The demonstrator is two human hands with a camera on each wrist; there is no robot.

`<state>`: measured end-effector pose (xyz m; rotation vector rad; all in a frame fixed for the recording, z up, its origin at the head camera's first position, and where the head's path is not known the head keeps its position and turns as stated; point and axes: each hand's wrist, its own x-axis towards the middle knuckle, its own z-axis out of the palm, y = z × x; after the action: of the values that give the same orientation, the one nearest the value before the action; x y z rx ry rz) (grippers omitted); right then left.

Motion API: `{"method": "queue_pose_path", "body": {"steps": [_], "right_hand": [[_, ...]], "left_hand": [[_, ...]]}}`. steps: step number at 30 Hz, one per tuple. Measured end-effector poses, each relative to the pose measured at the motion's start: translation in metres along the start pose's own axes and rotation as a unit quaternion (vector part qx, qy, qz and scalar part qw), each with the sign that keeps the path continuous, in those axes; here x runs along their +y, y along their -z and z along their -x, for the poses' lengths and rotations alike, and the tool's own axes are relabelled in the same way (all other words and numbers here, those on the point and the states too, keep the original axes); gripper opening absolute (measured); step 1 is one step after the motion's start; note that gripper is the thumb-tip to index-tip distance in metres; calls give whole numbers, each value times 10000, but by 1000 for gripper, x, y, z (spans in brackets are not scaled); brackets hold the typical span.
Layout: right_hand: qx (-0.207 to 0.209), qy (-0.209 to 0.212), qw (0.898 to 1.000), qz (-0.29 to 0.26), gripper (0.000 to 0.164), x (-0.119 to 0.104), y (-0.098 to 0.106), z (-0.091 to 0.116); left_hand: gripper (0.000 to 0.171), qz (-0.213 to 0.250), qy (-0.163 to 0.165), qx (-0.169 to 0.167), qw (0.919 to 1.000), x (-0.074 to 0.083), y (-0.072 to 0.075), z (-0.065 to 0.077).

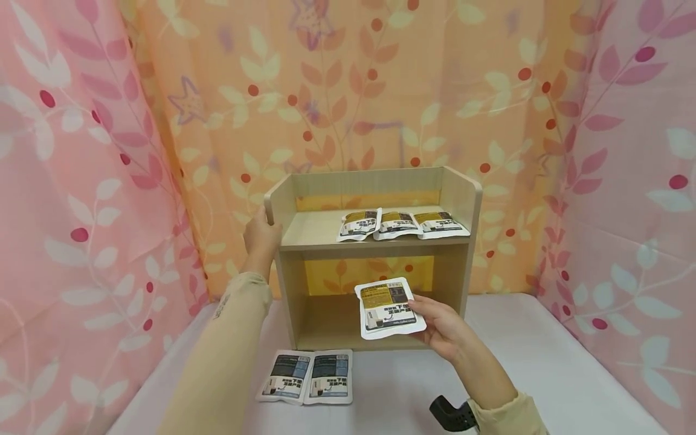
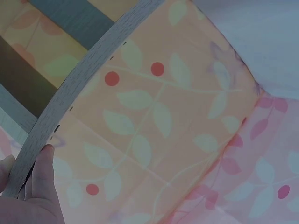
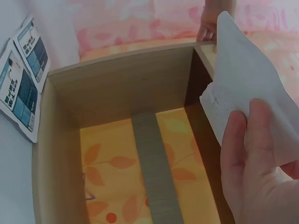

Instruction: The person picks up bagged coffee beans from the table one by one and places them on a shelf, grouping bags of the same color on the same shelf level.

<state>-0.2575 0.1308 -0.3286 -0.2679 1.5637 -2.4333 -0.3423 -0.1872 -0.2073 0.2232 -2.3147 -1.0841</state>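
Note:
A small two-tier wooden shelf [image 1: 375, 246] stands on the table. My left hand [image 1: 261, 240] grips the front edge of its left side panel; in the left wrist view the thumb and the fingers [image 2: 43, 170] lie on opposite faces of that panel. With my right hand [image 1: 448, 329] I pinch a white pouch with a yellow and black label [image 1: 387, 307] by its right edge, in front of the lower compartment. The right wrist view shows the pouch's plain white back [image 3: 247, 88], tilted. Three similar yellow-labelled pouches [image 1: 399, 224] lie side by side on the upper board, toward the right.
Two pouches with blue and black labels [image 1: 329, 377] lie edge to edge on the white tabletop [image 1: 391, 393], before the shelf's left front corner. Patterned curtains [image 1: 348, 90] enclose the back and both sides. A black strap device [image 1: 452, 414] sits at my right wrist.

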Motion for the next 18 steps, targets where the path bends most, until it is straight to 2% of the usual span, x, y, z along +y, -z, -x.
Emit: {"method": "queue_pose_path", "body": {"steps": [8,14,18], "right_hand": [[-253,110,9994,189,57,-18,-11,-1],[-112,35,9999,54,57,-27,-17,3],[-172,41,9998,-27,58,-31,-21,5]], "left_hand": [[40,10,-10,103,9999,-4,-1,-3],[39,52,-71,9,10000,-2,-2,-1],[44,94,-139,-12,9999,-3,-3,1]]}}
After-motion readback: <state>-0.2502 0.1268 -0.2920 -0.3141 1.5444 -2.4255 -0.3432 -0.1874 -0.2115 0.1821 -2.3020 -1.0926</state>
